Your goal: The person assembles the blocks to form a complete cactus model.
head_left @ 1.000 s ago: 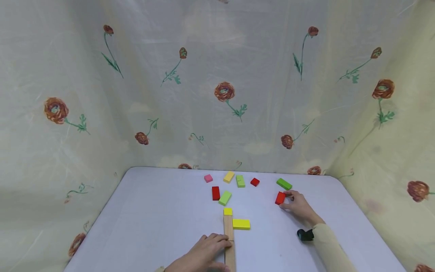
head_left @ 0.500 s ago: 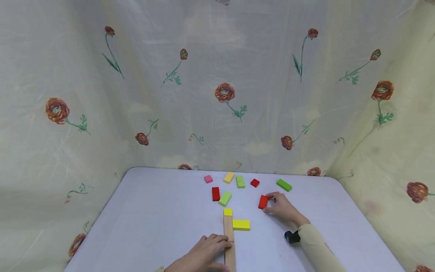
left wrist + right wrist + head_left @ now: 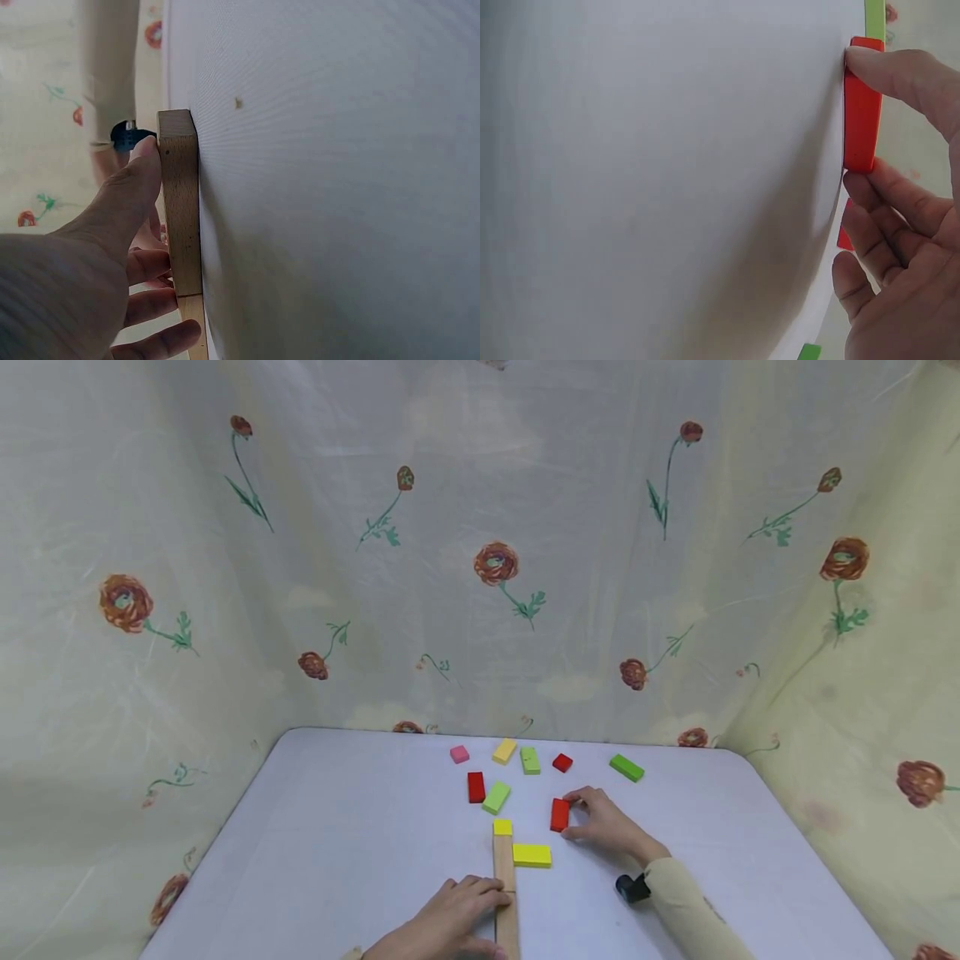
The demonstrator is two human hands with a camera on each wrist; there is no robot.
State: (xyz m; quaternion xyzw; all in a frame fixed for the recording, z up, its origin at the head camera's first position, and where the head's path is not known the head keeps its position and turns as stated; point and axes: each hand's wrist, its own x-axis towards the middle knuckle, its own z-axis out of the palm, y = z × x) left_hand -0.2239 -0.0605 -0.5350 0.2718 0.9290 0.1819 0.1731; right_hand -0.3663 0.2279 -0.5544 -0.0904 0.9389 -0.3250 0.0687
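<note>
The right hand (image 3: 611, 827) pinches a red block (image 3: 559, 815) lengthwise between thumb and fingers; in the right wrist view the red block (image 3: 863, 109) lies at the table surface with the thumb at one end and fingertips at the other. Two plain wooden blocks (image 3: 504, 860) stand end to end at the front middle, a yellow block (image 3: 502, 827) at their far end and a yellow block (image 3: 532, 856) against their right side. The left hand (image 3: 442, 922) rests along the wooden blocks; in the left wrist view its thumb and fingers touch the near wooden block (image 3: 181, 210).
Beyond the hands lie a dark red block (image 3: 476, 787), light green blocks (image 3: 497, 797) (image 3: 530, 760), a pale yellow block (image 3: 505, 751), a pink block (image 3: 460, 754), a small red block (image 3: 562, 762) and a green block (image 3: 627, 767). Flowered cloth (image 3: 495, 635) surrounds the white table (image 3: 337, 843).
The right hand has moved left and nearer with the red block, which now lies close to the yellow block on the right side. The left hand has stayed in place.
</note>
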